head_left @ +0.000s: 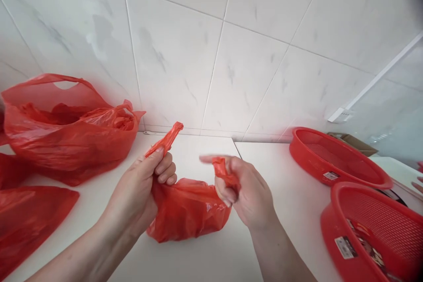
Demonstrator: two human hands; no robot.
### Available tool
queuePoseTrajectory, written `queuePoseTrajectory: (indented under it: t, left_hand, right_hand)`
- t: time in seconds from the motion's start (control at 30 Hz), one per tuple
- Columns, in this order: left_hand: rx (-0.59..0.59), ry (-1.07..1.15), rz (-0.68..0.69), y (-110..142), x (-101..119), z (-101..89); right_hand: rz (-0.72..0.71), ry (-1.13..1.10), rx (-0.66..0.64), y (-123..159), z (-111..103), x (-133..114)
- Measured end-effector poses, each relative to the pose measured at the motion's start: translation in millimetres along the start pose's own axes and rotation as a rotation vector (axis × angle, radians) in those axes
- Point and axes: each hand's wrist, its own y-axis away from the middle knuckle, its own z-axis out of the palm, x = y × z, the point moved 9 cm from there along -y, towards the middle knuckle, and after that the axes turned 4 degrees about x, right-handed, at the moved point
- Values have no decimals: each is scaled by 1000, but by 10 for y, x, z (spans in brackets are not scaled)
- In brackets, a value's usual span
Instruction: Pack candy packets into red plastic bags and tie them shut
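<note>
A small red plastic bag sits on the white counter in front of me, bulging with something I cannot see. My left hand grips the bag's left handle, whose twisted end sticks up past my thumb. My right hand pinches the bag's right handle, pulled out to the right. The two handles are held apart above the bag.
A large open red bag stands at the back left against the tiled wall, with more red bags lying at the left edge. Two red plastic baskets sit on the right. Someone's fingertips show at the far right edge.
</note>
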Motion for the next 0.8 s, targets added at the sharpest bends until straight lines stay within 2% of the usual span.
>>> queuePoseTrajectory:
  t: [0.13,0.23,0.33,0.4,0.5,0.63,0.7,0.8]
  left_hand:
    - [-40,-58,15,59,-13,54]
    - [-102,-122,-41,111,-127,99]
    - [-244,-162,-166,181,-339,218]
    - [-326,-196,-200,225,-440,296]
    - [-382,-289,-160,260,-492,342]
    - [-381,-269,-167,283,-518,294]
    - [-316,-245,-162,247,-500,220]
    - [-224,-223,-173,170,-477,138]
  right_hand:
    - [118,37,61,-1,18,93]
    - [178,-42,-53,15,197,177]
    - [211,-84,-106,26,302,273]
    - [210,-50,-56,3,264,335]
    - [195,-40,65,-61,134,398]
    - [207,34,218,-106,-38,435]
    - [169,140,174,-108,-13,377]
    - [89,159,-2,-73,119,247]
